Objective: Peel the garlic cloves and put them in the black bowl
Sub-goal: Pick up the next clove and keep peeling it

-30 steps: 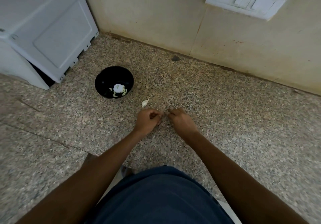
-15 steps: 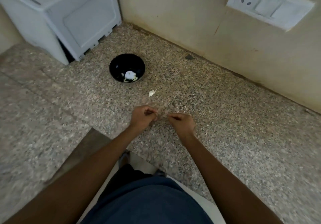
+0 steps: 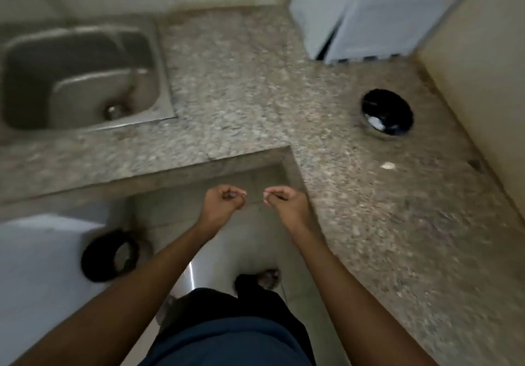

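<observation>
My left hand (image 3: 224, 201) and my right hand (image 3: 285, 201) are held side by side over the floor, just off the counter's inner corner. Each has its fingertips pinched together. The blur hides whether anything small is between them. The black bowl (image 3: 397, 101) stands on the granite counter far to the right of my hands, with pale peeled garlic in its bottom. A single pale garlic clove (image 3: 387, 166) lies on the counter between the bowl and my right hand.
A steel sink (image 3: 25, 61) is set into the counter (image 3: 227, 81) at the left. A white appliance (image 3: 383, 16) stands at the back corner. A round black container (image 3: 109, 255) sits on the floor at lower left beside a white surface (image 3: 34, 266).
The view has swung to the left, bringing the sink and floor into sight. My hands have come off the counter, moved apart a little, and now hang over the floor.
</observation>
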